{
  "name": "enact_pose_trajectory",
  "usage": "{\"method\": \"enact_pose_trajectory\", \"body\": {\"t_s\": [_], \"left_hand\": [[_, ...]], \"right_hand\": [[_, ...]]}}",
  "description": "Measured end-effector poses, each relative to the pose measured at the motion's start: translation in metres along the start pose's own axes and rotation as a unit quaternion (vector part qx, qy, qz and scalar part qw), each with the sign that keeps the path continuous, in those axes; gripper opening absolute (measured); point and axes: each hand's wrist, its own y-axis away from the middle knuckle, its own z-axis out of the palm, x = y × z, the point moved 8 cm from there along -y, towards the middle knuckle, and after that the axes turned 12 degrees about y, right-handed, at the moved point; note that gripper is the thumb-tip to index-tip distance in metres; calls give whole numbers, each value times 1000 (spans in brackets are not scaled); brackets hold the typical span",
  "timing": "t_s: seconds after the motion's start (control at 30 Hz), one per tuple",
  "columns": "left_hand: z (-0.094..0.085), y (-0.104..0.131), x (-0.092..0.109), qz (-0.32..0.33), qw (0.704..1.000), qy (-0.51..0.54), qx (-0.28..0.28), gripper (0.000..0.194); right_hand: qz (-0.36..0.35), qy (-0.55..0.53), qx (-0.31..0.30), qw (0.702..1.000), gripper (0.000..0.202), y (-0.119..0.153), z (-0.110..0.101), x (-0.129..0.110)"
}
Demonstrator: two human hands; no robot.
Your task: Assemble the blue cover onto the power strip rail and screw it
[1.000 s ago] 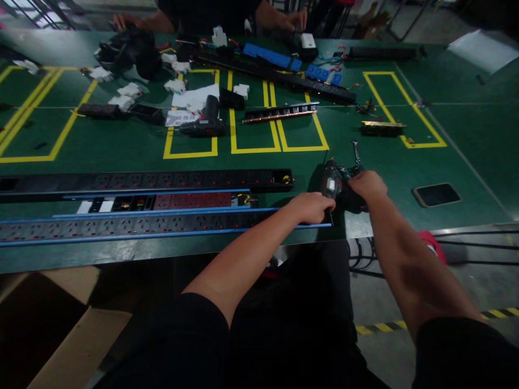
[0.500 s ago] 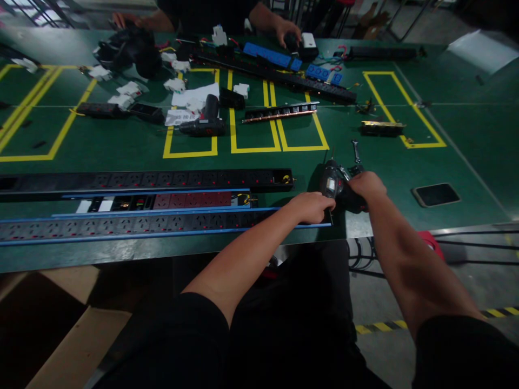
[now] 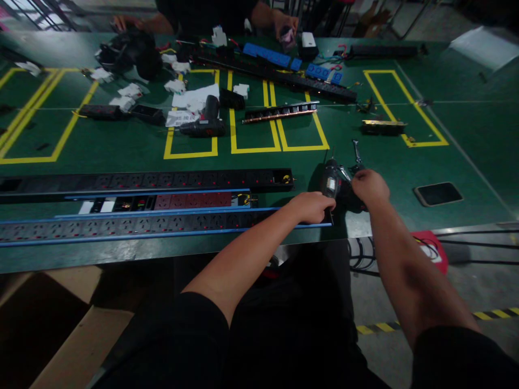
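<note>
My left hand [image 3: 312, 207] is curled over the right end of the near black socket strip [image 3: 162, 222], which has blue side rails. A thin upright end piece [image 3: 330, 216] shows below its fingertips. Just beyond lies a cordless drill [image 3: 331, 181], its bit pointing away from me. My right hand [image 3: 372, 188] is closed beside the drill's handle, fingertips pinched together; whatever they may hold is hidden. A silver wrench [image 3: 356, 151] lies beyond those fingers, and another silver tool [image 3: 344, 173] rests between the drill and the hand.
A second black socket strip [image 3: 194, 179] and a shorter strip with brown sockets [image 3: 190, 200] lie alongside. At right is a phone [image 3: 438, 194]. Another drill [image 3: 205, 121] and a metal-edged part [image 3: 279, 112] lie farther back. Across the table a person's hand [image 3: 285, 27] holds something small.
My right hand has drawn slightly right, off the drill's handle, and its fingers have come together. My left hand stays in place. The person opposite has lifted a hand.
</note>
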Motion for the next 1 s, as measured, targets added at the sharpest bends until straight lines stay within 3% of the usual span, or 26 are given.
{"method": "enact_pose_trajectory", "body": {"t_s": [0.3, 0.63, 1.0], "left_hand": [[2, -1, -2, 8, 1000, 5, 4, 36], [1, -1, -1, 15, 1000, 3, 7, 33], [-3, 2, 3, 2, 1000, -4, 2, 34]], "right_hand": [[-70, -29, 71, 995, 34, 32, -19, -14], [-67, -24, 32, 997, 23, 49, -11, -17], [-152, 10, 31, 988, 24, 67, -9, -21]]}}
